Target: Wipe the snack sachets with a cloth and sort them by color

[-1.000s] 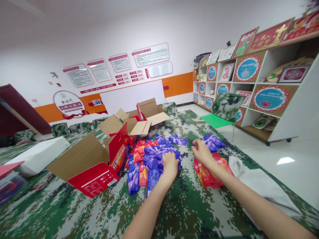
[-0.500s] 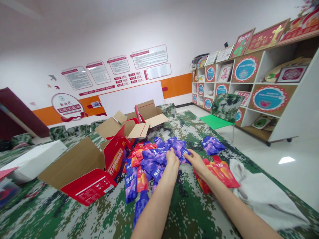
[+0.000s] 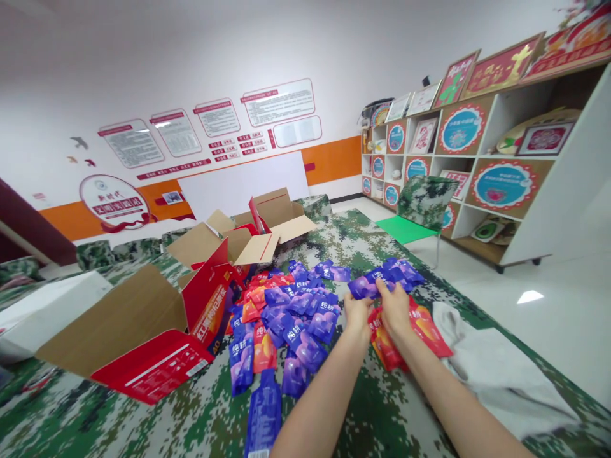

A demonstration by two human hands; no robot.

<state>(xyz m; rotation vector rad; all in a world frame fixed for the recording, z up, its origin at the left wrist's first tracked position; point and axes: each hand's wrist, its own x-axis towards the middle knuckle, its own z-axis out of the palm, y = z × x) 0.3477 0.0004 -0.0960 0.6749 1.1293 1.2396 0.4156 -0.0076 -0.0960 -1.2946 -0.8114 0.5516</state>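
Both hands are together over the right part of the table, at a purple pouch (image 3: 363, 285). My right hand (image 3: 395, 310) has its fingers closed on the pouch's right part. My left hand (image 3: 358, 314) is closed at the pouch's lower left edge, its fingertips partly hidden. Just behind the right hand lies a small group of purple pouches (image 3: 407, 273). Red pouches (image 3: 427, 331) lie under and beside the right hand. To the left spreads a mixed pile of purple pouches (image 3: 305, 343) and red pouches (image 3: 264, 346).
Opened red cartons (image 3: 157, 366) stand left and behind the pile on the camouflage tablecloth (image 3: 191, 426). A white box (image 3: 57, 312) sits far left. Grey-white cloth (image 3: 506, 369) lies at the right edge. Beyond are a green-seated chair (image 3: 405, 229) and a shelf unit (image 3: 501, 184).
Both hands have moved right from the pile to the small purple group, bringing a purple pouch with them. The camera view has shifted slightly to the right.
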